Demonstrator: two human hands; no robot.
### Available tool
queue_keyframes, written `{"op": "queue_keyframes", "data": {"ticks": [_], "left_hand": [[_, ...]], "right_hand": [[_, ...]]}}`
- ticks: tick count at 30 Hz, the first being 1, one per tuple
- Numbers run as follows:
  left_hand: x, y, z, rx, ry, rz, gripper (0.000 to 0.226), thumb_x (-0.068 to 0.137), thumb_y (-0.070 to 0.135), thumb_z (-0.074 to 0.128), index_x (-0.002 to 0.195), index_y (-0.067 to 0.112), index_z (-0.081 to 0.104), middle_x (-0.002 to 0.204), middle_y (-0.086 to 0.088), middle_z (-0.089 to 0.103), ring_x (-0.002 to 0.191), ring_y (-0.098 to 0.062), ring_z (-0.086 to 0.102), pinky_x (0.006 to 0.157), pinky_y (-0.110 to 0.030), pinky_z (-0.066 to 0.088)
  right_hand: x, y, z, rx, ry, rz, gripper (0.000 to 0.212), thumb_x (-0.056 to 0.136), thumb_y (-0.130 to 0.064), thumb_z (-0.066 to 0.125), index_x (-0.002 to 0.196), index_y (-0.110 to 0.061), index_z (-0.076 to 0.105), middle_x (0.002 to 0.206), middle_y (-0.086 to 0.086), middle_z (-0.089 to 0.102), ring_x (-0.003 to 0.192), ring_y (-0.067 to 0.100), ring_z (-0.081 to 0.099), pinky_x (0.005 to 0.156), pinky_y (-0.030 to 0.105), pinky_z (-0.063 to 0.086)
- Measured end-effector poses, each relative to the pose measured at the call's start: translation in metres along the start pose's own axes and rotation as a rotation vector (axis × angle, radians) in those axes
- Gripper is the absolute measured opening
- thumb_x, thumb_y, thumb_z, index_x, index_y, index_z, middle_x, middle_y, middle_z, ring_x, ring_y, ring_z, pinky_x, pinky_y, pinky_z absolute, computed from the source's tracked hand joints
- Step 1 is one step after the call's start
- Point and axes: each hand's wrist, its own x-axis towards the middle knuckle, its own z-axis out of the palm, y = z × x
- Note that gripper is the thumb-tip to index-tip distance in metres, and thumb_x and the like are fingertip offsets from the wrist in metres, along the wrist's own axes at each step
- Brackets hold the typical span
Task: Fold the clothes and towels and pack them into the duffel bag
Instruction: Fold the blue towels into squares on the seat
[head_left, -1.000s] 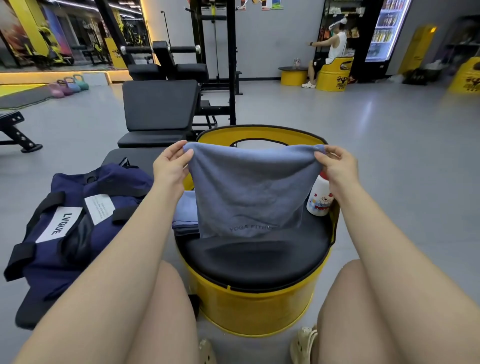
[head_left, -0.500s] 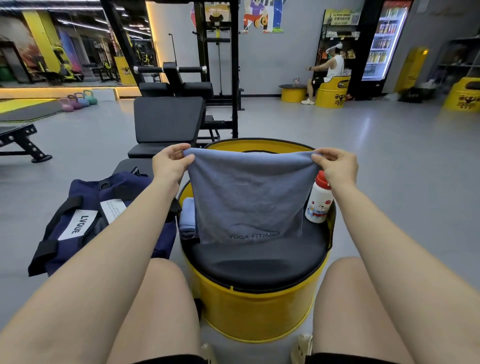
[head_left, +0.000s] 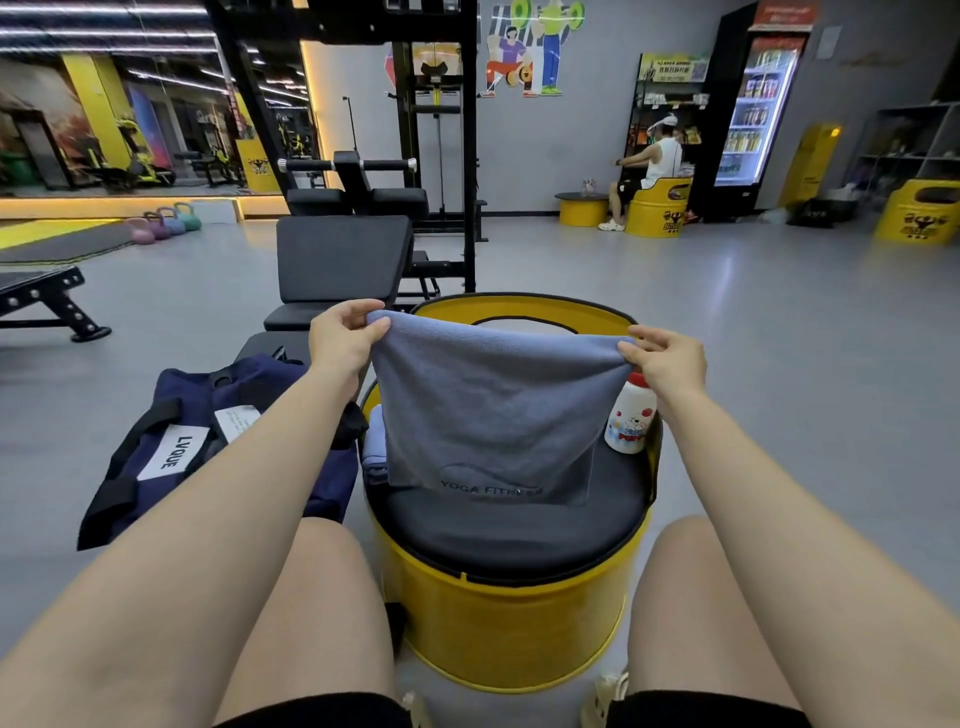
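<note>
Grey towel (head_left: 493, 415) held up; left hand (head_left: 340, 340), right hand (head_left: 667, 358) grips pinch top corners.

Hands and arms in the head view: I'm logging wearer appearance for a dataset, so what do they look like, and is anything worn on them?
Both arms are bare to the frame edge: no sleeves, gloves, watch or rings visible on the left hand or right hand.

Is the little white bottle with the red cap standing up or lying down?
Standing up. The white bottle sits upright on the black seat cushion, red cap on top, beside the grey towel.
</note>
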Motion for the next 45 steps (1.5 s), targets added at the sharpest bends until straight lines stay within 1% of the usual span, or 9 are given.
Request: {"op": "queue_keyframes", "data": {"ticks": [6, 9, 17, 23, 25, 29, 34, 40, 45], "left_hand": [[-0.005, 0.007, -0.004, 0.189, 0.025, 0.041, 0.028, 0.086, 0.005, 0.065, 0.114, 0.007, 0.065, 0.102, -0.004, 0.064, 0.093, -0.011, 0.057, 0.087, -0.019, 0.044], [-0.006, 0.009, -0.007, 0.299, 0.033, 0.079, 0.022, 0.086, 0.005, 0.065, 0.107, 0.007, 0.068, 0.101, -0.007, 0.067, 0.092, -0.015, 0.06, 0.085, -0.02, 0.043], [-0.02, 0.016, -0.011, 0.409, 0.036, 0.132, 0.014, 0.085, 0.009, 0.067, 0.099, 0.008, 0.07, 0.091, -0.004, 0.066, 0.085, -0.011, 0.057, 0.08, -0.02, 0.04], [-0.031, 0.023, -0.011, 0.391, 0.055, 0.099, 0.014, 0.085, 0.013, 0.068, 0.098, 0.008, 0.07, 0.088, -0.002, 0.063, 0.084, -0.011, 0.056, 0.076, -0.02, 0.039], [-0.034, 0.025, -0.013, 0.391, 0.056, 0.094, 0.014, 0.085, 0.013, 0.068, 0.098, 0.008, 0.069, 0.087, -0.002, 0.063, 0.084, -0.011, 0.056, 0.076, -0.021, 0.04], [-0.038, 0.027, -0.015, 0.414, 0.056, 0.097, 0.012, 0.085, 0.013, 0.069, 0.096, 0.008, 0.068, 0.088, -0.001, 0.061, 0.084, -0.011, 0.054, 0.075, -0.021, 0.039], [-0.04, 0.025, -0.017, 0.424, 0.046, 0.093, 0.012, 0.085, 0.012, 0.068, 0.095, 0.006, 0.068, 0.088, -0.003, 0.061, 0.085, -0.014, 0.054, 0.076, -0.022, 0.04], [-0.044, 0.015, -0.021, 0.338, -0.049, 0.055, 0.003, 0.085, 0.012, 0.068, 0.085, 0.014, 0.065, 0.091, -0.011, 0.069, 0.094, -0.029, 0.065, 0.089, -0.041, 0.052], [-0.055, 0.008, -0.019, 0.279, -0.053, 0.062, 0.005, 0.089, 0.011, 0.063, 0.088, 0.014, 0.066, 0.095, -0.015, 0.069, 0.085, -0.022, 0.062, 0.083, -0.042, 0.055]], "right_hand": [[-0.009, -0.007, -0.007, -0.087, 0.022, -0.064, 0.009, 0.082, -0.012, 0.073, 0.084, -0.02, 0.072, 0.086, 0.003, 0.07, 0.089, 0.022, 0.066, 0.085, 0.04, 0.055], [-0.016, -0.013, -0.01, -0.159, 0.075, -0.146, 0.005, 0.085, -0.012, 0.07, 0.088, -0.013, 0.073, 0.085, 0.001, 0.065, 0.083, 0.016, 0.059, 0.075, 0.026, 0.047], [-0.026, -0.024, -0.017, -0.19, 0.128, -0.22, 0.009, 0.089, -0.013, 0.064, 0.092, -0.011, 0.073, 0.086, 0.003, 0.065, 0.081, 0.016, 0.058, 0.073, 0.028, 0.049], [-0.028, -0.028, -0.027, -0.211, 0.094, -0.221, 0.011, 0.09, -0.011, 0.063, 0.095, -0.01, 0.073, 0.083, 0.012, 0.066, 0.071, 0.023, 0.06, 0.039, 0.005, 0.039], [-0.027, -0.03, -0.031, -0.248, 0.063, -0.216, 0.011, 0.09, -0.01, 0.063, 0.094, -0.009, 0.073, 0.084, 0.014, 0.066, 0.069, 0.025, 0.061, 0.042, 0.007, 0.043], [-0.025, -0.031, -0.037, -0.395, -0.005, -0.236, 0.015, 0.092, -0.011, 0.06, 0.097, -0.005, 0.072, 0.093, 0.017, 0.069, 0.082, 0.027, 0.061, 0.073, 0.028, 0.049], [-0.032, -0.033, -0.037, -0.501, -0.022, -0.282, 0.019, 0.095, -0.01, 0.052, 0.098, -0.002, 0.069, 0.094, 0.019, 0.067, 0.073, 0.024, 0.055, 0.063, 0.026, 0.04], [-0.044, -0.029, -0.037, -0.391, 0.034, -0.285, 0.014, 0.097, -0.013, 0.051, 0.095, -0.008, 0.063, 0.095, 0.014, 0.064, 0.087, 0.029, 0.059, 0.076, 0.036, 0.049], [-0.058, -0.027, -0.04, -0.259, 0.067, -0.264, 0.008, 0.096, -0.016, 0.052, 0.092, -0.014, 0.058, 0.093, 0.006, 0.059, 0.095, 0.028, 0.058, 0.085, 0.048, 0.053]]}}
